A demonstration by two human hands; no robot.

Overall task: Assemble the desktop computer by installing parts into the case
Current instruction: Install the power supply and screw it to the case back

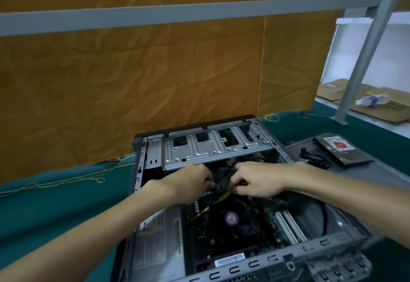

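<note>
Nearest, the rear edge of an open desktop computer case (255, 266), lying on its side on a green-covered bench (55, 204), with a white barcode sticker (229, 260) on the inner rim, print too small to read. Inside: a power supply (155, 244) at left with a grey label of unreadable text; a motherboard (273, 217) with a black CPU cooler fan (233, 219) bearing a round purple sticker, writing unclear; white expansion slots (288, 226) to the right; yellow wires (219, 199) running up from the board. Above the fan, left hand (190, 182) and right hand (257, 182) close together, fingers curled and pinching a small connector or cable between them; exactly what is gripped cannot be told. Beyond the hands, the silver drive cage (213, 146). Right of the case, on a grey panel (377, 170), a black cable (315, 159) and a hard drive (341, 148) with a red-and-white label, illegible. Farther back, an orange cloth (133, 82), a grey metal frame (177, 13), a plastic bottle (372, 100) on cardboard.
</note>
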